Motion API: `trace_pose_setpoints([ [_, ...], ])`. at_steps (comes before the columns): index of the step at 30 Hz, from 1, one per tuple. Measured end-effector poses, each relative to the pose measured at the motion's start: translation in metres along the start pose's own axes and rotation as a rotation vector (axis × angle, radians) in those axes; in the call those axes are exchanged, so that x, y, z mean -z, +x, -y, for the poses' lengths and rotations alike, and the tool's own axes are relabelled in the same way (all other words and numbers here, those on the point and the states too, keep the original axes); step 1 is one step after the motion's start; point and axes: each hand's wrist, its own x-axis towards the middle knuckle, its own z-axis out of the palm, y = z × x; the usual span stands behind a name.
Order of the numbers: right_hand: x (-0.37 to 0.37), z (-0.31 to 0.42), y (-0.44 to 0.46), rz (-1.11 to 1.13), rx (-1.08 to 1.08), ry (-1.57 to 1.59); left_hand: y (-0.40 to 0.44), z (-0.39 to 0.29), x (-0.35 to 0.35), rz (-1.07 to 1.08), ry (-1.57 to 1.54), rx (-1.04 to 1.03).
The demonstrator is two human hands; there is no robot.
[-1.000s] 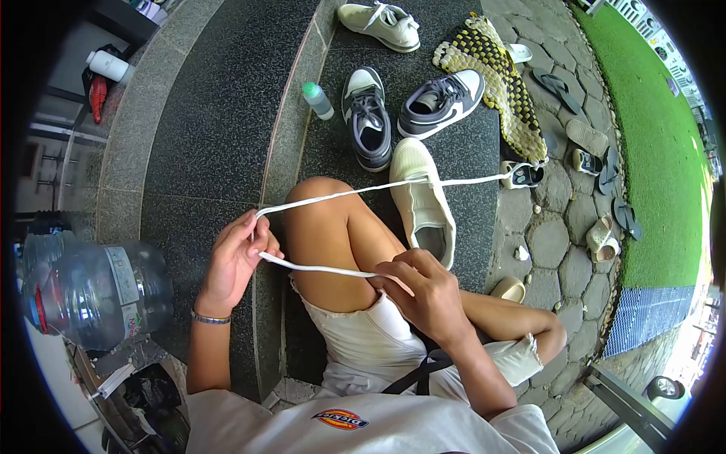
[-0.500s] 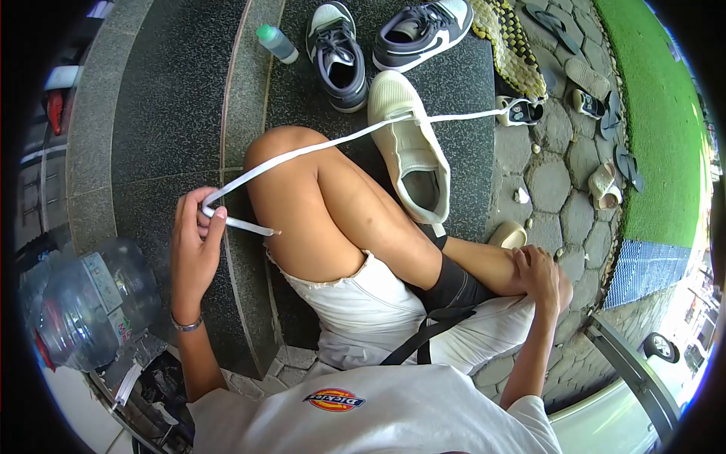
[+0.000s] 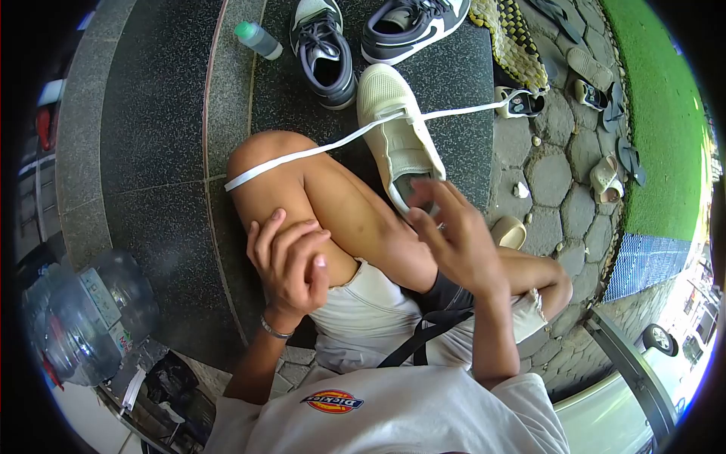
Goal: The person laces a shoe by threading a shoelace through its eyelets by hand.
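A cream shoe rests on the dark step beside my legs, its toe pointing away from me. A long white lace runs through its top eyelets; one end lies across my knee, the other stretches right over the step's edge. My left hand is above my thigh, fingers spread and slightly curled, with nothing in it. My right hand hovers at the shoe's heel, fingers apart and empty, partly covering the heel opening.
Two grey-and-white sneakers stand beyond the shoe, near a green-capped bottle. A woven mat hangs over the step's edge. Sandals lie on the stone paving at right. A large water bottle is at left.
My left hand has let go of the lace and moved right over my thigh. The lace end now lies on my knee. My right hand has moved from my lower leg to the shoe's heel.
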Motion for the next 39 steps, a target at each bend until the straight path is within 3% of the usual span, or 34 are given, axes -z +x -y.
trace_pose_setpoints([
  [7,-0.043,-0.021,0.039,-0.079,0.030,0.031,0.000,0.007,-0.006,-0.041,-0.039,-0.012],
  [16,-0.047,-0.029,0.050,-0.072,0.044,0.001,0.000,0.008,-0.009,-0.067,-0.052,0.013],
  [24,-0.041,-0.021,0.050,-0.045,-0.124,0.280,0.001,0.008,-0.010,-0.068,-0.053,0.017],
  [39,-0.033,-0.033,0.050,0.057,-0.165,0.655,0.001,0.007,-0.010,-0.067,-0.049,0.020],
])
